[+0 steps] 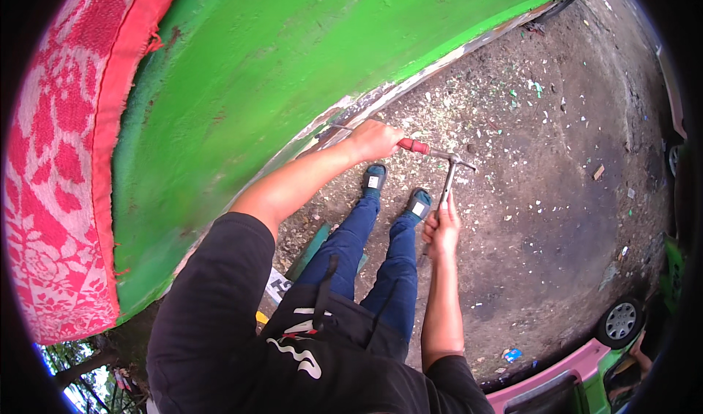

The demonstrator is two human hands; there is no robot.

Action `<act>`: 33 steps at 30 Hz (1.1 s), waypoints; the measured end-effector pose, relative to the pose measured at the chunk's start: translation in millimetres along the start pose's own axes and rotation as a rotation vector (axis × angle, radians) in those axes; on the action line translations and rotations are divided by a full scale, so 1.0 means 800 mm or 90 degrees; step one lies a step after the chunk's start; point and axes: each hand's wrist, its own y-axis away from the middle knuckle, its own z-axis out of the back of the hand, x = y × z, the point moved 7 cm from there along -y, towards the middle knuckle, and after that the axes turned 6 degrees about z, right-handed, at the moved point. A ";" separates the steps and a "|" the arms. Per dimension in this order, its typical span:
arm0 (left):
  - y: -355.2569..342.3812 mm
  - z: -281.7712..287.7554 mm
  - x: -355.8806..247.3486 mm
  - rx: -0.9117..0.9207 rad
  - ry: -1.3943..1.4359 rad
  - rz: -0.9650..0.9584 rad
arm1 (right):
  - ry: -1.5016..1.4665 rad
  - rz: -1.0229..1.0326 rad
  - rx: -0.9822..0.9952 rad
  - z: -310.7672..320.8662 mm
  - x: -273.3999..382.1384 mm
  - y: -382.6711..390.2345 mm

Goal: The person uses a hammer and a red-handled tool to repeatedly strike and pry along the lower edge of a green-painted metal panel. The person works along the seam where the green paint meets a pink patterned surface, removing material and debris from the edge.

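My left hand (375, 139) is closed around a red-handled chisel-like tool (413, 145). Its thin metal blade reaches the worn lower edge of a large green painted panel (271, 70); whether it is a chisel or a screwdriver I cannot tell. My right hand (443, 229) grips a metal hammer (449, 180) by its handle, with the head up at the butt of the red handle. Head and butt appear to touch or nearly touch. Along the panel's bottom edge (359, 105), paint is chipped down to a whitish and brown layer.
Pale chips litter the grey ground (527, 187) beneath the panel. A red-and-white patterned cloth (69, 172) drapes over its left part. My sandalled feet (375, 178) stand below my hands. A pink and green vehicle (545, 388) and a person's arm (641, 359) are at the lower right.
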 end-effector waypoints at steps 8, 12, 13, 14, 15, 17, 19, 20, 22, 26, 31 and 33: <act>-0.005 -0.003 -0.001 0.026 0.004 0.020 | -0.012 -0.006 0.008 -0.004 0.009 -0.009; -0.004 -0.004 0.004 0.018 0.002 0.043 | -0.094 0.050 -0.034 0.031 0.029 -0.026; -0.006 -0.004 0.002 0.021 0.003 0.041 | -0.166 0.114 -0.067 0.036 0.038 -0.028; -0.007 -0.004 0.002 0.024 0.004 0.039 | -0.128 0.073 -0.035 0.025 0.027 -0.031; -0.009 -0.005 0.002 0.032 0.001 0.047 | -0.087 0.032 -0.006 0.005 0.020 -0.027; -0.010 -0.007 0.003 0.051 -0.006 0.063 | -0.032 -0.018 0.035 0.002 0.013 -0.033; -0.010 -0.007 0.008 0.030 -0.005 0.069 | -0.077 0.049 -0.016 0.018 0.030 -0.044; -0.010 -0.007 0.011 0.019 -0.004 0.073 | -0.151 0.085 -0.045 0.026 0.038 -0.047; -0.016 -0.005 0.007 0.035 -0.009 0.076 | -0.118 0.068 -0.028 0.018 0.036 -0.052; -0.011 -0.007 0.005 0.036 -0.005 0.086 | -0.018 0.021 0.016 0.018 0.033 -0.063; -0.013 -0.011 0.012 0.029 0.001 0.090 | 0.038 0.001 0.053 0.001 0.029 -0.064; -0.008 -0.013 0.018 0.049 -0.016 0.091 | 0.028 -0.006 0.083 -0.002 0.029 -0.066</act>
